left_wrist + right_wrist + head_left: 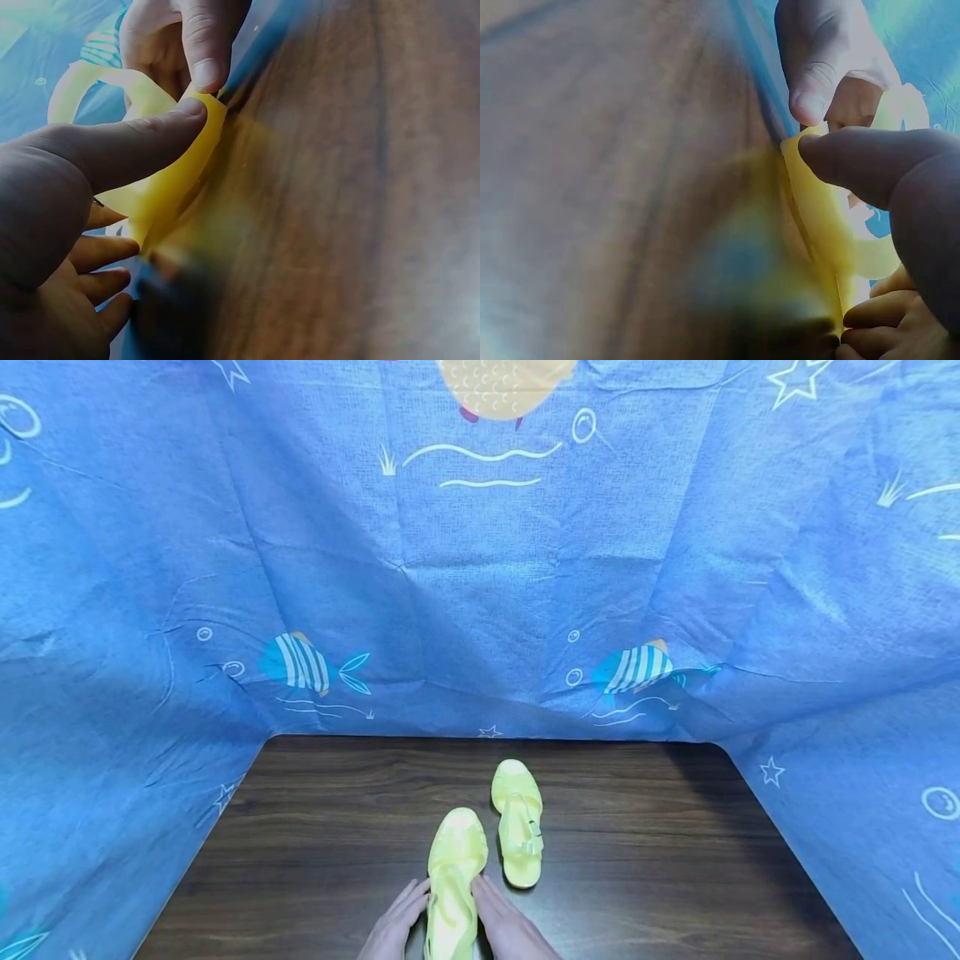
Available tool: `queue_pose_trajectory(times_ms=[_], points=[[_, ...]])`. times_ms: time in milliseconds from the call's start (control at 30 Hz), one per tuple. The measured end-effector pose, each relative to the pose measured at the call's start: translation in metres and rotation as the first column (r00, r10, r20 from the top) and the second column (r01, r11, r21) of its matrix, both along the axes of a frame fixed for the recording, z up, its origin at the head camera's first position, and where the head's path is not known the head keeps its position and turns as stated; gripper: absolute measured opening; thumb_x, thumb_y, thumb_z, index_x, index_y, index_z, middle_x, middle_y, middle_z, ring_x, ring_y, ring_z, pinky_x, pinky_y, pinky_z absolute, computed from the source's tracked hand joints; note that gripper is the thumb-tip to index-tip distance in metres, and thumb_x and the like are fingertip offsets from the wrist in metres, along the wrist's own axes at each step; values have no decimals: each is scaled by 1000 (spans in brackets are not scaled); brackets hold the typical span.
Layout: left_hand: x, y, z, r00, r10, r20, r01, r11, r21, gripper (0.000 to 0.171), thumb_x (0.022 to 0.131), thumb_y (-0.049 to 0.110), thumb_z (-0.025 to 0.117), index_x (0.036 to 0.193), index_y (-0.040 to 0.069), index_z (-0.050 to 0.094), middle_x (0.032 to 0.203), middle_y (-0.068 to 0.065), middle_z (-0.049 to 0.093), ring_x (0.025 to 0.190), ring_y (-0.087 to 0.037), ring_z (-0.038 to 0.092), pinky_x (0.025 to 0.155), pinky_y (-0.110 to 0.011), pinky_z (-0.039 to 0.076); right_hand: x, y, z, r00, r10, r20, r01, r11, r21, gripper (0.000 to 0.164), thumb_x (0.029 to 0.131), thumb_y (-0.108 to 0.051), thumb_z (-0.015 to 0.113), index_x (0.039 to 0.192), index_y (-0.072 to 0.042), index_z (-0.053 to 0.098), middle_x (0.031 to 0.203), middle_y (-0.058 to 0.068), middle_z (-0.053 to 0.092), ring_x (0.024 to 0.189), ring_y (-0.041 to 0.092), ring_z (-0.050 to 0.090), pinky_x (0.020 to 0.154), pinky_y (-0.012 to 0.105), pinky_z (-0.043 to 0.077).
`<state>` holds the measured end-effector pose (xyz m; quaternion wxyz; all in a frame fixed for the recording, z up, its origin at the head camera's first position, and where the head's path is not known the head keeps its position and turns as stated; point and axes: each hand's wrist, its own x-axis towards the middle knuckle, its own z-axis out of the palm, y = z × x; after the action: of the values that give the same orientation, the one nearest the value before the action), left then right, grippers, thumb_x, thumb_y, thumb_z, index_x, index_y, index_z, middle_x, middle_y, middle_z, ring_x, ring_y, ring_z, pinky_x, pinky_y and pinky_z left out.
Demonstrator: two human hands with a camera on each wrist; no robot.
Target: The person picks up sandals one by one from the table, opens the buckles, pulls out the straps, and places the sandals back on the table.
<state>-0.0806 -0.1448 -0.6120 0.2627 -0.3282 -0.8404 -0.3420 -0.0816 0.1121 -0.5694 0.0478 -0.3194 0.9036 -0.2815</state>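
Note:
A pale yellow sandal [458, 852] lies near the front of the table, its toe pointing away. My left hand [395, 921] holds it along the left side and my right hand [507, 920] along the right. Both wrist views show the thumbs on the heel end of the sandal [169, 187], close together, with fingers at its sides. In the right wrist view the sole edge of the sandal [817, 214] faces the camera. Farther back, to the right, its matching yellow sandal [519, 822] with a buckled strap lies apart from both hands.
A dark wooden table [660, 860] carries both sandals. Blue cloth [480, 610] printed with fish and stars hangs behind the table and along its left and right sides.

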Motion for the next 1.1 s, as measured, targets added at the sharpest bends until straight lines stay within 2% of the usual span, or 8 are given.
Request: queue_pose_trajectory(times_ms=[100,167,267,367,467,633,833,1100], points=[[-7,-2,1,998,-26,-65,27,999,18,81,91,74,63,127,2,67,139,-16,66,131,-28,61,114,-18,39,-5,-3,4,1000,0,18,0,1000,-24,113,88,-72,69,158,10,34,161,30,40,147,46,42,117,49,43],[-10,-3,5,998,-34,-49,35,999,16,84,88,73,69,129,0,66,139,-20,66,129,-32,62,117,-16,33,-10,-5,6,1000,23,14,-22,998,-63,114,87,-67,75,159,9,31,162,30,38,147,46,41,117,51,43],[-9,-3,19,995,-21,94,19,1000,21,86,77,65,85,132,1,67,138,-22,65,126,-40,63,111,-26,46,-17,-10,9,998,68,17,-65,990,-122,108,88,-50,81,163,4,25,165,26,35,149,41,39,116,49,44],[-9,-1,30,969,8,246,-11,1000,11,90,63,49,98,134,4,66,143,-20,63,126,-47,61,104,-42,54,-24,-14,11,995,89,37,-82,983,-164,106,85,-33,85,165,-4,21,167,17,33,150,30,40,115,43,46],[-10,2,37,952,34,304,-36,999,0,92,56,39,101,134,4,66,145,-18,62,127,-51,58,104,-46,53,-29,-18,13,996,84,40,-76,982,-175,108,83,-26,85,166,-6,20,168,13,32,149,25,42,114,40,47],[-14,7,44,937,69,342,-71,997,-9,95,55,32,100,138,2,63,148,-15,61,133,-48,55,108,-47,50,-31,-21,16,999,45,-25,-47,992,-120,105,81,-24,83,162,7,23,165,25,33,149,37,41,116,47,45],[-22,9,50,861,109,497,-101,994,-42,95,62,23,97,145,-1,56,153,-16,55,143,-40,49,112,-58,44,-36,-25,16,1000,-9,-15,8,997,-79,99,84,-24,80,158,13,25,162,32,35,149,39,41,117,50,42],[-34,16,48,856,138,498,-135,990,-43,95,66,15,95,148,-4,51,155,-17,53,142,-36,50,112,-57,44,-45,-30,15,999,-32,-34,28,993,-112,97,84,-14,78,159,12,22,163,29,35,147,34,45,118,47,42]])
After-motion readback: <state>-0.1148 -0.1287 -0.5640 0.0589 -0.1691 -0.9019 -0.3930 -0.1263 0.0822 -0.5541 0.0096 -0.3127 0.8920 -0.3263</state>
